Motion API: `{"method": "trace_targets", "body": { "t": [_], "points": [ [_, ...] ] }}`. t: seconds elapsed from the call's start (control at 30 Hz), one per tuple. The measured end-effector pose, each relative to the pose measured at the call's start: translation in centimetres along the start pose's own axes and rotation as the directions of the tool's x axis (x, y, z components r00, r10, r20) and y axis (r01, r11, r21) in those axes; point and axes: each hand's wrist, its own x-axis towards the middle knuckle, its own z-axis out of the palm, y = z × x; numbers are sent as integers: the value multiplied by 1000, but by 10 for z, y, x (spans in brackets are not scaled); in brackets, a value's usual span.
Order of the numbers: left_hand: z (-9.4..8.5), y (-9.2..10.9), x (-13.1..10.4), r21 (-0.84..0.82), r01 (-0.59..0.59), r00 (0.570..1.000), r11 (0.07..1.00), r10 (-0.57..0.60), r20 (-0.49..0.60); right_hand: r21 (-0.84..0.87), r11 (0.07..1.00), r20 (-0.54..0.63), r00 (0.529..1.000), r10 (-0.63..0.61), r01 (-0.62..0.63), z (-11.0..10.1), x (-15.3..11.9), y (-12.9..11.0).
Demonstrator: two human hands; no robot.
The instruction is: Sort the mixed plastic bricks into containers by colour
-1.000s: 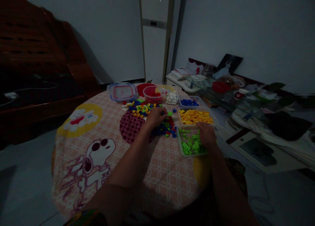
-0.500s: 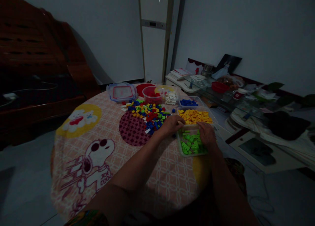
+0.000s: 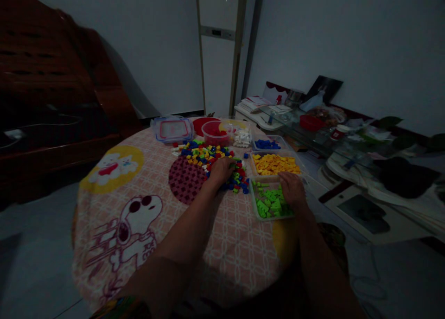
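Note:
A mixed pile of building bricks (image 3: 200,153) in several colours lies on the round table. My left hand (image 3: 221,171) reaches over its right part, fingertips pinched at a green building brick (image 3: 237,160). On the right side stands a clear plastic box (image 3: 255,213) with green bricks (image 3: 273,200) in it. My right hand (image 3: 292,188) grips this box by its right far rim, fingers over the edge. Just behind it sits a box of yellow bricks (image 3: 276,164), and behind that a box of blue bricks (image 3: 267,144).
White bricks (image 3: 241,137) fill a clear container at the back, beside a round tub (image 3: 215,134) with red bricks. A lidded box (image 3: 173,130) stands at the back left. A patterned cloth (image 3: 239,245) covers the table. A cluttered glass-topped stand (image 3: 295,119) is to the right.
My left hand has moved left from the near edge of the yellow box to the brick pile, uncovering bricks at the pile's right end. My right hand stays on the green bricks' box.

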Motion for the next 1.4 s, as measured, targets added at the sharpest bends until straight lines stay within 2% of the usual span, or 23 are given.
{"method": "trace_targets", "body": {
  "t": [0.17, 0.33, 0.53, 0.73, 0.9, 1.0, 1.07, 1.13, 1.23, 1.4],
  "points": [
    [0, 3, 1, -44, -9, 1000, 999, 9, -6, 3, 1000, -3, 1000, -3, 3, -1, 1, 0],
    [-5, 7, 4, -257, -27, 998, 966, 10, -65, 9, 1000, 5, 1000, 8, -8, -2, 2, 0],
    [-11, 37, 0, -475, -157, 986, 866, 165, -25, 27, 1000, -3, 1000, 15, -15, 0, 1, -1],
    [0, 75, -12, -474, -239, 939, 847, 325, 109, 18, 1000, 9, 1000, 21, -21, 0, 2, -1],
    [9, 83, -17, -455, -297, 909, 839, 394, 133, 3, 1000, 16, 1000, 0, 0, 0, 2, 0],
    [7, 78, -14, -430, -304, 922, 850, 375, 90, -1, 1000, 6, 1000, -9, 9, 0, 1, 0],
    [3, 70, -11, -361, -268, 951, 893, 305, 47, -2, 1000, -3, 1000, -13, 13, 0, 1, 0],
    [-2, 57, -7, -250, -191, 981, 949, 192, -18, -6, 1000, -15, 1000, -12, 12, 1, 1, 0],
    [-6, 31, -2, -77, -42, 995, 996, 35, -98, -14, 1000, -18, 1000, -5, 5, 1, 1, 1],
    [-3, -2, 0, 73, 60, 995, 996, -55, -79, -6, 1000, 7, 1000, 10, -9, 2, 1, 3]
  ]
}}
